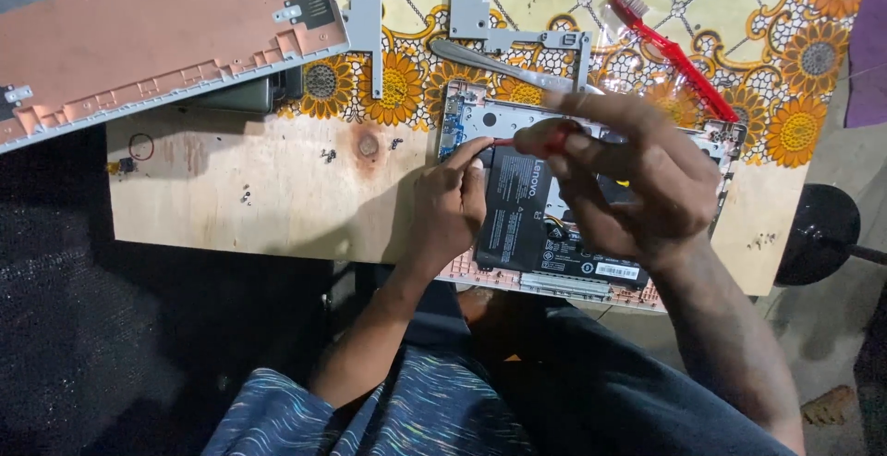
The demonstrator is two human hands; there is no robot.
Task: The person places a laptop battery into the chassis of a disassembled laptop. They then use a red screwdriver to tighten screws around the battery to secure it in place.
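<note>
The right hand (pixel 619 179) closes round a red-handled screwdriver (pixel 540 138), shaft lying leftward, tip at the black battery's (pixel 517 211) upper-left corner inside the opened laptop base (pixel 480 116). The left hand (pixel 450 206), fingers curled and holding nothing, touches that corner, nearer.

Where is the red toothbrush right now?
The red toothbrush lies at upper right on the flowered cloth, just beyond the right hand and the opened laptop.

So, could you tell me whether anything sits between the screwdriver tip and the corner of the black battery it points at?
Nothing visible does. The right hand holds the red-handled screwdriver, whose tip meets the top left corner of the black battery in the opened laptop. The left hand rests beside that corner, its fingertips next to the tip, not across it.
</note>
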